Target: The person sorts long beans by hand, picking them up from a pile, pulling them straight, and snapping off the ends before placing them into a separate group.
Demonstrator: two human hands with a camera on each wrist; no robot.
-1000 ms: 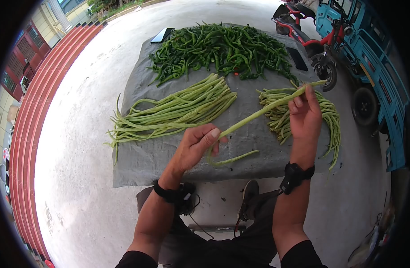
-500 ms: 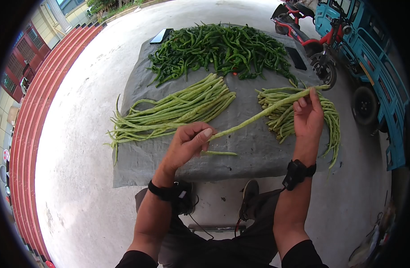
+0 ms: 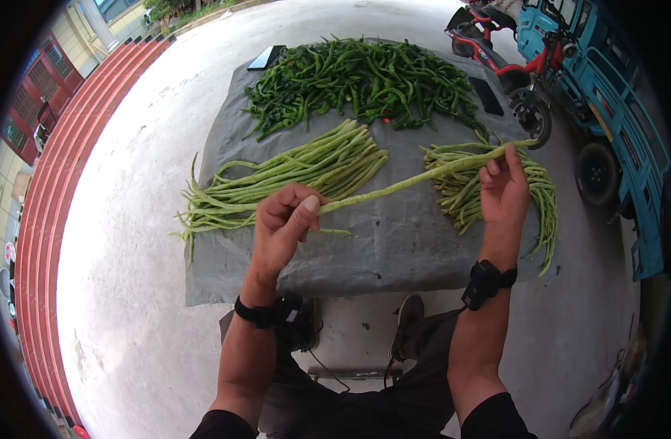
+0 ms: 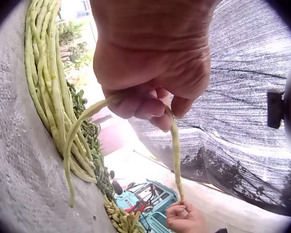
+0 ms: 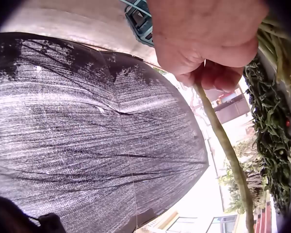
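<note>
One long green bean (image 3: pixel 409 182) is stretched between the two hands above the grey cloth (image 3: pixel 394 256). The left hand (image 3: pixel 283 223) pinches it between thumb and curled fingers; its tail hangs past this hand, curving down in the left wrist view (image 4: pixel 70 155). Near its other end, the right hand (image 3: pixel 505 192) pinches the bean (image 5: pixel 228 148) with thumb and finger, a short tip sticking out beyond. Behind the left hand lies a large bundle of long beans (image 3: pixel 299 175). A smaller bundle (image 3: pixel 460 194) lies beside and behind the right hand.
A heap of green peppers (image 3: pixel 365 80) covers the far part of the cloth, with a phone (image 3: pixel 265 58) at its left and another dark phone (image 3: pixel 486 96) at its right. Beyond the cloth stand a red bike (image 3: pixel 496 62) and a blue vehicle (image 3: pixel 613 110). Red steps (image 3: pixel 79 190) run along the left.
The left hand has moved left and slightly up along the bean, so more of it spans between the hands and the hanging tail is shorter. The right hand shifted slightly right, then stayed nearly still.
</note>
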